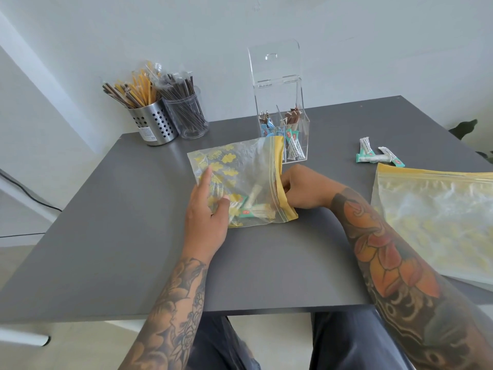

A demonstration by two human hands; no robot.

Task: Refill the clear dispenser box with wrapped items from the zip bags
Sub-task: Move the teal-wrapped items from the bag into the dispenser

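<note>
Under our left hand, whose straight fingers press flat, lies the zip bag; a few wrapped items sit inside just beyond the thumb. Our right hand pinches the bag's yellow mouth, fingertips hidden within. Past those fingers stands the clear dispenser box, lid up.
</note>
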